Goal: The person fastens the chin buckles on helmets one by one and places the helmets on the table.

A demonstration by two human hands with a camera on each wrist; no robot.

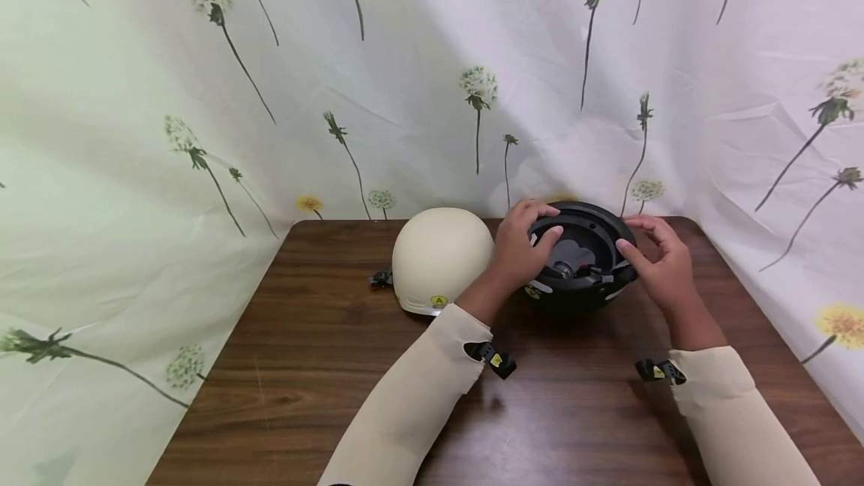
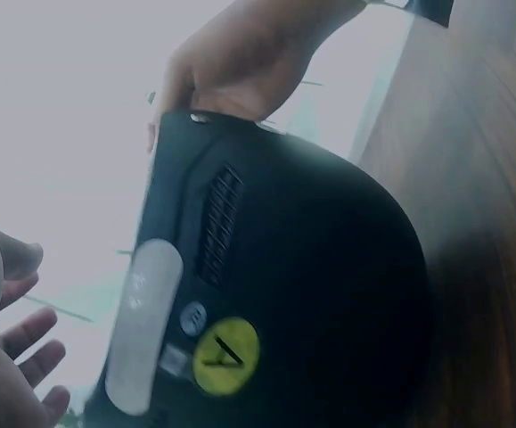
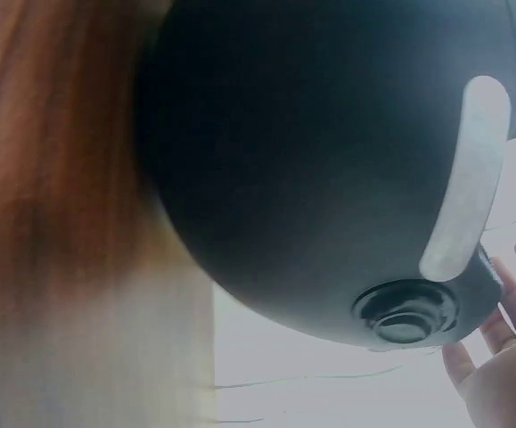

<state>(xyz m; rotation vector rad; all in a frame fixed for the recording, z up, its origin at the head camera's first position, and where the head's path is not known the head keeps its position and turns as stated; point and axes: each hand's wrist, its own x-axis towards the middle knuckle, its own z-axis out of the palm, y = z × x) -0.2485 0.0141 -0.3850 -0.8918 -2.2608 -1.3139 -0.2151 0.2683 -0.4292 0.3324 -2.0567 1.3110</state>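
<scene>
A black helmet [image 1: 574, 298] lies upside down near the back right of the table, its padded inside facing up. My right hand [image 1: 664, 265] holds its right rim, thumb over the edge and fingers at the outer side. At the left rim hovers my left hand [image 1: 521, 246], fingers extended; in the left wrist view a gap separates them from the shell. That view also shows a yellow A sticker [image 2: 226, 357] and a pale strip [image 2: 143, 325] on the helmet. A round vent [image 3: 405, 312] appears in the right wrist view. Left of it stands a cream helmet [image 1: 442, 253], dome up.
The dark wood table [image 1: 324, 388] carries both helmets. A black buckle [image 1: 381, 279] sticks out beside the cream helmet. White cloth [image 1: 405, 81] printed with dandelions hangs behind the table and along both sides.
</scene>
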